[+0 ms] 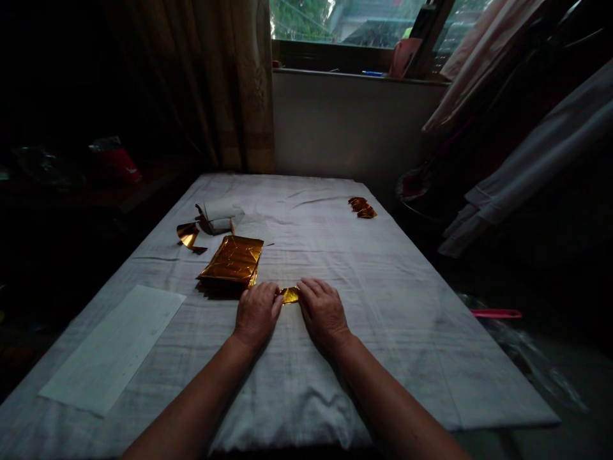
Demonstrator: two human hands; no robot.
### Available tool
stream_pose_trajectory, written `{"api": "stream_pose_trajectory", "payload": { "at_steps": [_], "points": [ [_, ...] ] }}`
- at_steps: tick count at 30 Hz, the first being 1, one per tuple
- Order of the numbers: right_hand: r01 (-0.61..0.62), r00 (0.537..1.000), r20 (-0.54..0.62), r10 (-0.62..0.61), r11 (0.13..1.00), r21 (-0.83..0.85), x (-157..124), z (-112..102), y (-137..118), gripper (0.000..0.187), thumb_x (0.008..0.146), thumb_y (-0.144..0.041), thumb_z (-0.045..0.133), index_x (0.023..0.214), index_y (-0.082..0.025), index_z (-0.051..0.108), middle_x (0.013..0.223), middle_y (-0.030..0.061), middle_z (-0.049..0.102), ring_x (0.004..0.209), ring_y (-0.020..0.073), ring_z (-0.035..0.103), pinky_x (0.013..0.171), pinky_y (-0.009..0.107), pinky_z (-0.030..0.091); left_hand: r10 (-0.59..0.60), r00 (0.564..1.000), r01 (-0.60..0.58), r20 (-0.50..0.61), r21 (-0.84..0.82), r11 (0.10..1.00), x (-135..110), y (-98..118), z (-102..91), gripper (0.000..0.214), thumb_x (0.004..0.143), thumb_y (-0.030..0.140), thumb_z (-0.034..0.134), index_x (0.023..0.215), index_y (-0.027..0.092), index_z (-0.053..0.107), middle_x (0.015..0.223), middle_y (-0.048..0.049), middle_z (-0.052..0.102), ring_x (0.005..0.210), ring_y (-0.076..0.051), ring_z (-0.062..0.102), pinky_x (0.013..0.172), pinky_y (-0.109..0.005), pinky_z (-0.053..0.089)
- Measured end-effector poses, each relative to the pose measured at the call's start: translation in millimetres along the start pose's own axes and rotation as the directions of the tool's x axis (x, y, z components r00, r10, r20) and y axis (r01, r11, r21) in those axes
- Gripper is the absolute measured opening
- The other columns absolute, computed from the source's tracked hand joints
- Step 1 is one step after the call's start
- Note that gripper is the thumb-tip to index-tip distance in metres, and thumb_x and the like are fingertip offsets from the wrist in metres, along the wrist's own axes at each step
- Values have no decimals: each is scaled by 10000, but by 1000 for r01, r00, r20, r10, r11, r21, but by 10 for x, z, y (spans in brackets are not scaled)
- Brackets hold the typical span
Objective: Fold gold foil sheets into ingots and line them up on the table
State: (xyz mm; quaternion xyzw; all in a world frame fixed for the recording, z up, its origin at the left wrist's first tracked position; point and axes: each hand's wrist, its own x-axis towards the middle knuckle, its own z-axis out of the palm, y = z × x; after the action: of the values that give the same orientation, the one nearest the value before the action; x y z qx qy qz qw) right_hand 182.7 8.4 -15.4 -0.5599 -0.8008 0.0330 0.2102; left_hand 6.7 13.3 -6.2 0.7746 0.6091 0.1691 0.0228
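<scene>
Between my two hands lies a small folded strip of gold foil paper (290, 295), low on the cloth-covered table. My left hand (258, 311) is closed on its left end, fingers curled over it. At the other end my right hand (324, 311) presses with its fingers together. Both hands hide the ends of the strip. Just beyond my left hand rests a thick stack of gold foil sheets (234, 260), its edges uneven. On the far right of the table sit a few small folded gold foil pieces (363, 207).
A white paper sheet (115, 348) lies at the left. Behind the stack are curled white papers (223, 211) and a curled gold foil scrap (188, 235). The white tablecloth (393, 358) is wrinkled in front. Clothes (536, 172) hang at the right, and a curtain (239, 83) hangs behind.
</scene>
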Motion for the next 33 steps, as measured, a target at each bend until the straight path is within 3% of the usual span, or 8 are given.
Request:
{"api": "stream_pose_trajectory", "payload": {
  "at_steps": [4, 11, 15, 18, 21, 27, 33],
  "points": [
    [171, 972, 157, -173, 985, 25, -35, 31, -68, 480, 985, -369, 475, 1439, -214, 487, 1514, 74, 470, 1453, 274, 305, 1182, 490, 181, 11, 1000, -11, -23, -2, 1000, -4, 1, 22, 82, 942, 241, 542, 900, 206, 604, 898, -34, 683, 894, -219, 614, 783, -347, 399],
    [56, 944, 327, -53, 998, 0, -48, -43, 15, 604, 996, -484, 416, 1514, -176, 370, 1599, 81, 295, 1494, 288, 218, 1205, 557, 114, -1, 1000, 1, 14, 28, 1000, -13, -17, 10, 100, 951, 231, 521, 906, 204, 607, 936, -45, 685, 907, -231, 616, 791, -364, 420],
    [13, 937, 350, 6, 999, -52, -51, -130, 83, 608, 992, -488, 421, 1518, -187, 366, 1600, 83, 283, 1496, 305, 210, 1195, 569, 149, 32, 999, -33, 4, 59, 998, -29, -3, 31, 167, 960, 213, 487, 992, 216, 651, 998, -66, 698, 924, -240, 623, 793, -374, 446],
    [20, 936, 353, 1, 998, -55, -54, -132, 86, 619, 990, -506, 414, 1519, -188, 365, 1606, 82, 269, 1497, 305, 207, 1195, 568, 157, 203, 978, -200, -41, 60, 978, -45, 37, 72, 296, 948, 187, 495, 1203, 237, 637, 1243, -80, 671, 1151, -260, 581, 959, -407, 433],
    [15, 940, 342, 5, 998, -55, -62, -104, 86, 622, 995, -523, 389, 1522, -193, 360, 1608, 82, 268, 1499, 294, 204, 1196, 559, 160, 361, 933, -360, 0, 37, 932, -56, 62, 120, 413, 963, 244, 480, 1370, 248, 548, 1393, -65, 603, 1351, -278, 458, 1150, -498, 276],
    [25, 943, 334, -6, 998, -51, -75, -102, 97, 666, 989, -574, 362, 1530, -187, 342, 1606, 99, 268, 1499, 288, 206, 1200, 540, 153, 299, 941, -304, 160, 5, 953, -97, -17, 156, 500, 1009, 397, 373, 1487, 257, 413, 1505, -41, 493, 1440, -287, 357, 1195, -569, 162],
    [28, 945, 326, -11, 999, -46, -75, -112, 94, 656, 979, -540, 419, 1522, -176, 358, 1602, 112, 276, 1496, 294, 215, 1194, 551, 167, 272, 953, -276, 133, 16, 961, -219, -139, 55, 483, 1000, 390, 407, 1456, 241, 463, 1478, -58, 523, 1421, -302, 389, 1185, -589, 182]
  ]
}}
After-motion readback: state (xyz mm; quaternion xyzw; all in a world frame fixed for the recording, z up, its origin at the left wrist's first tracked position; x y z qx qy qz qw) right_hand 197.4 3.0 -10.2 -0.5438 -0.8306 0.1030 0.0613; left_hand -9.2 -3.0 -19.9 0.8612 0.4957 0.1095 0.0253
